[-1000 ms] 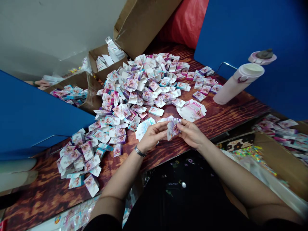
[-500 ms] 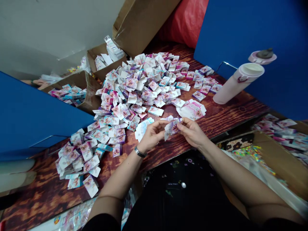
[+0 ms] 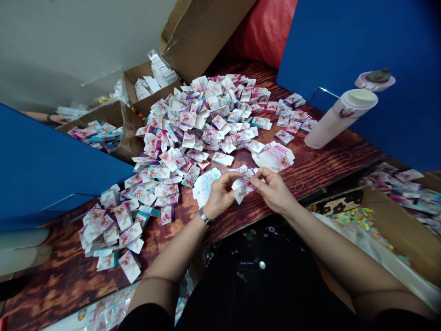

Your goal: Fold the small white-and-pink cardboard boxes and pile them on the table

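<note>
Both my hands work over the near edge of a dark wood-grain table (image 3: 320, 168). My left hand (image 3: 222, 195) and my right hand (image 3: 272, 189) pinch a small flat printed card carton (image 3: 244, 185) between them, and the fingers hide part of it. A pale blue-and-white card (image 3: 205, 191) lies against my left hand. A large heap of flat pink-and-white cartons (image 3: 196, 124) spreads beyond my hands, with a smaller heap (image 3: 110, 225) at the left. A larger printed sheet (image 3: 274, 156) lies just beyond my right hand.
A pale pink bottle (image 3: 341, 119) lies on its side at the far right, with its cap (image 3: 375, 80) behind it. Cardboard boxes (image 3: 129, 133) hold more cartons at the back left. Another person's forearm (image 3: 44, 117) shows beyond them. A box of cartons (image 3: 396, 193) sits at the right.
The small carton has shifted and turned between my fingers, and both hands have moved slightly. The other person's forearm at the back left has moved.
</note>
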{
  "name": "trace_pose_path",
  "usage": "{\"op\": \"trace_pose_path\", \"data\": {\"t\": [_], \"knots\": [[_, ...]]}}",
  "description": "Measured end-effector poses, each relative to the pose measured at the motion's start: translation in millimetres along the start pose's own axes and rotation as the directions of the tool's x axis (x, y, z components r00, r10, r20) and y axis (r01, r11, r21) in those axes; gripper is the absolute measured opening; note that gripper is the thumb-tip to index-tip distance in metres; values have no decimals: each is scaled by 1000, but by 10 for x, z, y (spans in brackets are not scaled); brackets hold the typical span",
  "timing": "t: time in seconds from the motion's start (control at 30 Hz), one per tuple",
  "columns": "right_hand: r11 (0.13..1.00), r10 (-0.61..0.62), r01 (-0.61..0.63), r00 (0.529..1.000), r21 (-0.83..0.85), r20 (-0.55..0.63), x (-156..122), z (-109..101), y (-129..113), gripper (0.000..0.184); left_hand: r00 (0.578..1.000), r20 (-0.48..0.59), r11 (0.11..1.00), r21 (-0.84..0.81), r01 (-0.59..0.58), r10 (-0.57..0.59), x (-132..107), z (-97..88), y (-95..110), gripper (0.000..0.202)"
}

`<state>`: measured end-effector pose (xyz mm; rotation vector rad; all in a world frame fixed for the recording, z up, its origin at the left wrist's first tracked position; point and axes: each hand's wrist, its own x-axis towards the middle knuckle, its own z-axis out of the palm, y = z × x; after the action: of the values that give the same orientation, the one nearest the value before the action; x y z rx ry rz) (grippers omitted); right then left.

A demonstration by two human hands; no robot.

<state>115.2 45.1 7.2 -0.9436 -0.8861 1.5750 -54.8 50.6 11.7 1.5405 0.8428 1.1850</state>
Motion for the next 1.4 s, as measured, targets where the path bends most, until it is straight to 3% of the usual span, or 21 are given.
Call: {"op": "trace_pose_path", "data": {"t": [0.27, 0.5, 0.67, 0.8, 0.9, 0.97, 1.07, 1.13, 1.27, 1.4], "knots": [[999, 7, -7, 1000, -32, 7, -28, 35, 34, 36, 994, 48, 995, -34, 95, -93, 19, 16, 12, 45], [999, 8, -6, 999, -42, 38, -31, 29, 41, 35, 996, -49, 997, 12, 78, -77, -1, 20, -24, 39], [999, 26, -29, 996, 44, 86, -33, 55, 24, 35, 994, 26, 994, -16, 105, -105, 31, 15, 77, 49], [1000, -12, 14, 994, -20, 104, -37, 46, 7, 34, 987, 92, 990, -30, 136, -133, 59, -11, 92, 48], [994, -39, 50, 993, -92, 113, -39, 32, -45, 32, 996, 18, 996, 37, 83, -84, 53, -37, 88, 36], [997, -13, 23, 990, -70, 137, -44, 34, -89, 33, 1000, -10, 986, 167, -22, 24, 46, -53, 105, 31], [999, 49, -47, 980, -14, 192, -53, 46, -149, 35, 984, 41, 914, 365, -178, 175, 41, -67, 147, 22], [998, 62, -59, 981, -18, 186, -50, 48, -183, 35, 981, 47, 887, 421, -189, 187, 41, -75, 154, 21], [989, 24, -1, 988, -148, 155, -16, 8, -229, 33, 993, 3, 903, 417, -105, 114, 60, -168, 78, 20], [945, -29, 68, 992, -320, 126, 22, -78, -193, 32, 971, 215, 923, 385, 10, -101, 66, -395, 33, 27]]}}
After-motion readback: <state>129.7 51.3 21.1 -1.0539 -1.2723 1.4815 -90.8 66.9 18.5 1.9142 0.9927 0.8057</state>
